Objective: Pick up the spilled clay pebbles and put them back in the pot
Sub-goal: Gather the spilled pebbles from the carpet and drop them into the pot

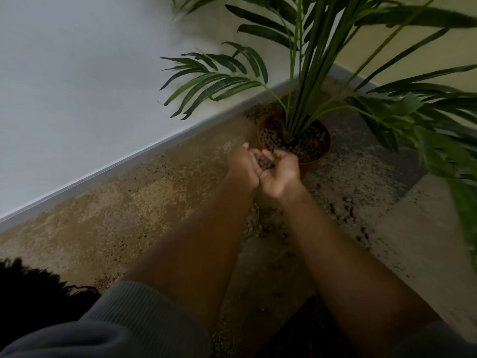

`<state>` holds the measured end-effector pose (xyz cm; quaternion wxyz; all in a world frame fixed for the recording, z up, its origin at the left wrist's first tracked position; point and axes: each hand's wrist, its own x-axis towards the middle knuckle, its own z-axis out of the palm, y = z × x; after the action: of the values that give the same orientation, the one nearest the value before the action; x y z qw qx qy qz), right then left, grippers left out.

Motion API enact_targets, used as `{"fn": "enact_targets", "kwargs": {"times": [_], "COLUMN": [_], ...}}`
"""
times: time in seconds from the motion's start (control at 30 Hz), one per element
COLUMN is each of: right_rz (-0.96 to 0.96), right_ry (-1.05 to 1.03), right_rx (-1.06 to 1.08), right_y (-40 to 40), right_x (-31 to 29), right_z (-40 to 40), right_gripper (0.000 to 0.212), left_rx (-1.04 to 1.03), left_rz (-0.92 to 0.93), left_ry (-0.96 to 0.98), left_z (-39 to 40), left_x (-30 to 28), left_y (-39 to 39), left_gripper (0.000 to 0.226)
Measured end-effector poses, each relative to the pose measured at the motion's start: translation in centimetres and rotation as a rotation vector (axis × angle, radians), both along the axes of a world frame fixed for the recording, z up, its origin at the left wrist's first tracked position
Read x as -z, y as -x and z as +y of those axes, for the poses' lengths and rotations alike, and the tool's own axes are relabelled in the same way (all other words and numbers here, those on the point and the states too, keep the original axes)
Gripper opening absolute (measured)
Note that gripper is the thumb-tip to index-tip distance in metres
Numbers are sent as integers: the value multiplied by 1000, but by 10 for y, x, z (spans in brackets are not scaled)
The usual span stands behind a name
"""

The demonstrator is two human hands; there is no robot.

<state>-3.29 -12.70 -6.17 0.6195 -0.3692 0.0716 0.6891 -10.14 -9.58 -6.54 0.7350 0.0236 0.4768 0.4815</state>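
Cupping pebbles (263,161) together, left hand (244,165) and right hand (280,173) (two) near one pot (313,165).

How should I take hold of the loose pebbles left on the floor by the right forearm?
Scoop the scattered pebbles from above and the sides with a cupped grip. They are small, loose and spread out on the carpet, as the handful already cupped shows.

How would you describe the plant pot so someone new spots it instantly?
Follow the white skirting board to the room corner, where a tall green palm stands on the speckled floor. At its base sits the pot: round, terracotta-brown, filled with dark clay pebbles. It is the only container in view, just beyond the cupped hands.
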Motion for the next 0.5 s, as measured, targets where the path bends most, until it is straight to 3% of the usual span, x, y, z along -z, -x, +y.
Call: {"fn": "enact_targets", "kwargs": {"times": [0.17,0.3,0.5], "right_rz": [18,-69,-79], "right_ry": [-3,-8,8], "right_rx": [202,219,220], "right_y": [-24,-37,-47], "right_x": [-38,-46,-35], "right_z": [18,21,14], "right_gripper": [40,44,49], "left_rx": [117,221,187], "left_rz": [6,30,-65], "left_ry": [-155,-193,-218], "left_z": [10,11,13], "left_x": [-31,-33,-26], "left_y": [-27,-34,-27], "left_gripper": [28,35,45]}}
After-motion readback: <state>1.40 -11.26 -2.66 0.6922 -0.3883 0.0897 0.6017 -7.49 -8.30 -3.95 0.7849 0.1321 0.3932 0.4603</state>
